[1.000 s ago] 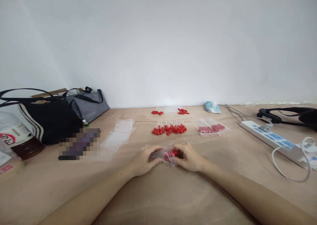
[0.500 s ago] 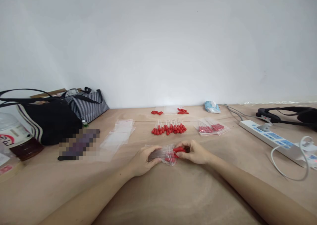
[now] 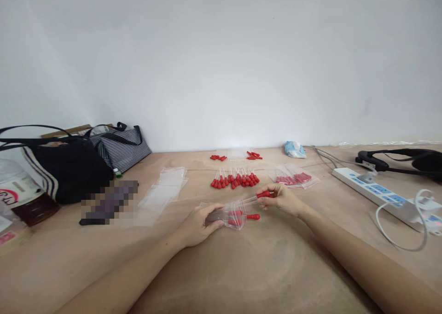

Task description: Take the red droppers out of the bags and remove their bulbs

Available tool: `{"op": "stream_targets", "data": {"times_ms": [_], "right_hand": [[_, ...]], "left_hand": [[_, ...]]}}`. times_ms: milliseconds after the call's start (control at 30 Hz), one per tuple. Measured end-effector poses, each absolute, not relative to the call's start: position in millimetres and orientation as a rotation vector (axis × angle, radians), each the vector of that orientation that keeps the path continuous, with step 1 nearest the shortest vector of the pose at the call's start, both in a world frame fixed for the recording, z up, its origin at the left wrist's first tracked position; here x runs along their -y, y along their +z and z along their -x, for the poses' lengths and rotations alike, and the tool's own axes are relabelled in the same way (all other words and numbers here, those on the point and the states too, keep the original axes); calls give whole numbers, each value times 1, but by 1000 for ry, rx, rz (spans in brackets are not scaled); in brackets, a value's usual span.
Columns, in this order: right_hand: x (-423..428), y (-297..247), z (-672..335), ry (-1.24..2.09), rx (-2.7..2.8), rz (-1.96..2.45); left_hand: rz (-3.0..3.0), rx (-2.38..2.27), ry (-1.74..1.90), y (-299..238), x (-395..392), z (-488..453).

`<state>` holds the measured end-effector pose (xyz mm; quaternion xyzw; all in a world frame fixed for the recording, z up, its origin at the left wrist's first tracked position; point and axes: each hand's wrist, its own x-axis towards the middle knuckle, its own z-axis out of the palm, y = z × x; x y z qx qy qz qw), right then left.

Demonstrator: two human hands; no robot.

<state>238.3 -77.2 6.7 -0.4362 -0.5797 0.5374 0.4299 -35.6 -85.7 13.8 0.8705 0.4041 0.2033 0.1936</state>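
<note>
My left hand is closed around a clear plastic zip bag, whose mouth faces right. Several red-bulbed droppers lie inside it, and one red bulb sticks out past the opening. Between the fingers of my right hand is the red bulb of a glass dropper; its clear tube slants down-left to the bag's mouth. Whether the tip is inside the bag I cannot tell. Beyond my hands lies a row of loose droppers, bulbs toward me.
Filled bags of droppers lie to the right, flat clear bags to the left. More droppers sit near the wall. A power strip with cables is at right; a bottle and black bag stand left.
My right hand has moved up and right, drawing away from the bag's mouth with one dropper. Another bulb now shows protruding from the bag. My left hand stays in place.
</note>
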Motion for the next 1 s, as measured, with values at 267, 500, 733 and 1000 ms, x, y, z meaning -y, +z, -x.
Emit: {"op": "stream_targets", "data": {"times_ms": [267, 500, 733, 1000], "right_hand": [[81, -1, -229, 1380, 1497, 1025], [91, -11, -207, 1370, 1608, 1003], [95, -1, -213, 1088, 1890, 1076], [63, 9, -286, 1228, 1410, 1135]], "left_hand": [[-2440, -1118, 565, 15, 86, 35], [-2444, -1100, 576, 14, 86, 35], [-2446, -1094, 584, 13, 85, 35], [-2443, -1086, 597, 11, 85, 36]]}}
